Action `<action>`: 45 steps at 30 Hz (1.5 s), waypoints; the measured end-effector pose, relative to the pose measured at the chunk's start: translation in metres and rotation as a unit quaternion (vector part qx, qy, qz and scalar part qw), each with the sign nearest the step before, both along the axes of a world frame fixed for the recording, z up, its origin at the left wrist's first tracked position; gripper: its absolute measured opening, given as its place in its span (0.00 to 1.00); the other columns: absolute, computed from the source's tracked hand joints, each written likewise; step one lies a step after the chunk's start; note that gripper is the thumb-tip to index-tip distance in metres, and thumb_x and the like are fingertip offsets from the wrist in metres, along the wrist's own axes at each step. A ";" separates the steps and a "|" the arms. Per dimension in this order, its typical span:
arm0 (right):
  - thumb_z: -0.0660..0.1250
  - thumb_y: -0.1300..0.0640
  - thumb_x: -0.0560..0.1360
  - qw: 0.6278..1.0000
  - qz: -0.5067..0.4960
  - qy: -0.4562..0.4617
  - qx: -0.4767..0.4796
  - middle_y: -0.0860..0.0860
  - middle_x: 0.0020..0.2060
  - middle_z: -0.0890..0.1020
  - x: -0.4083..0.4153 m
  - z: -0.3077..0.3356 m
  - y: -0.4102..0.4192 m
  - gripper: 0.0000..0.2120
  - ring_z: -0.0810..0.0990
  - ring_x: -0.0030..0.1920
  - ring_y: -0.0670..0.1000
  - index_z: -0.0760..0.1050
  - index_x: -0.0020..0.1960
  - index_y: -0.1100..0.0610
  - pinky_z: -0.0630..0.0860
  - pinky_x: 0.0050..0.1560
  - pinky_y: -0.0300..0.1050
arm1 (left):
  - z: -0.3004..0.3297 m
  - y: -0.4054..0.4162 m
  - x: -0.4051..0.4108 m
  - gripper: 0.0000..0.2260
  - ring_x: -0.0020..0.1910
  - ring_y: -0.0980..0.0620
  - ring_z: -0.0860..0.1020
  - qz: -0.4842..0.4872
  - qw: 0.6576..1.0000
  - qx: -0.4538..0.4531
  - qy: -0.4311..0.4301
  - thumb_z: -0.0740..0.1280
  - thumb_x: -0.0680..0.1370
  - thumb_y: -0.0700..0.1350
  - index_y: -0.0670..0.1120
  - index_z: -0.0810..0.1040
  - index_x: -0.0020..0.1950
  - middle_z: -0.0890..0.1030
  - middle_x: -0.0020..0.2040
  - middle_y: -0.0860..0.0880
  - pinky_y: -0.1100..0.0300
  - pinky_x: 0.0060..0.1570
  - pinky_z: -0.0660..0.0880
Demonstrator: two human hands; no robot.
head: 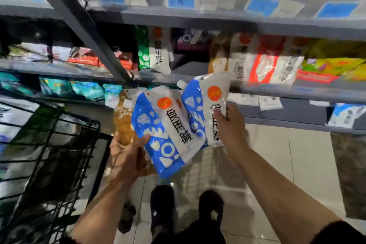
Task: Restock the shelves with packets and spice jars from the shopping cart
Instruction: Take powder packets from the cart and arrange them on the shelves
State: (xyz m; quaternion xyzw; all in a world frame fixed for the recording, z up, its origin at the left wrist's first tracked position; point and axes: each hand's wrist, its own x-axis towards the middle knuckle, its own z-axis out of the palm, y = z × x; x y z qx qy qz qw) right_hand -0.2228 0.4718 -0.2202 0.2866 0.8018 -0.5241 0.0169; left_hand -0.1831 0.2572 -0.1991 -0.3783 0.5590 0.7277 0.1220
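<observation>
Head view, looking down past two bare forearms at a store shelf unit. The left hand [128, 156] holds a blue-and-white pouch [164, 130] from below: its thumb lies curled over the pouch's lower left face, and the remaining fingers are hidden behind the pack. A tan pouch [123, 121] sits behind the blue one in the same hand, its spout showing at the upper left; how the fingers bear on it cannot be told. The right hand [231, 127] grips a second pouch [208, 109] of the same blue-and-white design by its right edge, fingers curled over the front face and the thumb out of sight behind. The two blue pouches overlap at their inner edges and are held in the air, in front of and just below the middle shelf [198, 80]. On that shelf stand white-and-red packets [265, 67] to the right and a green-and-white packet [154, 51] to the left, much blurred. A black wire cart [59, 154] stands at the left, near the left forearm. Two dark shoes [162, 204] rest on the pale tiled floor [297, 164] below.
</observation>
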 end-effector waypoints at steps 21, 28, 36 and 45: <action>0.59 0.65 0.79 0.941 -0.155 0.173 -0.244 0.49 0.32 0.76 -0.224 -0.054 -0.015 0.08 0.70 0.36 0.50 0.67 0.41 0.57 0.71 0.32 0.34 | -0.105 -0.012 -0.113 0.20 0.32 0.41 0.83 0.037 0.989 0.037 0.138 0.73 0.69 0.35 0.39 0.75 0.60 0.83 0.38 0.40 0.42 0.25 0.78; 0.55 0.62 0.81 1.000 0.025 0.017 0.004 0.63 0.67 0.71 -0.250 -0.083 -0.025 0.19 0.72 0.63 0.57 0.65 0.69 0.69 0.68 0.59 0.40 | -0.122 -0.004 -0.128 0.13 0.41 0.38 0.83 0.063 0.986 -0.029 0.151 0.74 0.68 0.31 0.48 0.79 0.44 0.85 0.43 0.42 0.28 0.41 0.76; 0.64 0.58 0.78 0.887 0.162 0.130 0.412 0.61 0.53 0.77 -0.220 -0.100 -0.014 0.14 0.74 0.47 0.54 0.72 0.60 0.64 0.69 0.45 0.43 | -0.116 0.006 -0.144 0.19 0.34 0.50 0.84 0.078 0.978 0.000 0.193 0.71 0.69 0.29 0.38 0.76 0.58 0.86 0.38 0.48 0.56 0.32 0.79; 0.59 0.62 0.79 0.773 0.296 0.144 0.543 0.60 0.58 0.76 -0.237 -0.110 -0.005 0.19 0.75 0.57 0.62 0.69 0.69 0.53 0.73 0.54 0.52 | -0.123 -0.002 -0.148 0.18 0.39 0.48 0.85 0.057 0.980 -0.010 0.189 0.71 0.69 0.29 0.37 0.77 0.58 0.86 0.43 0.47 0.48 0.38 0.82</action>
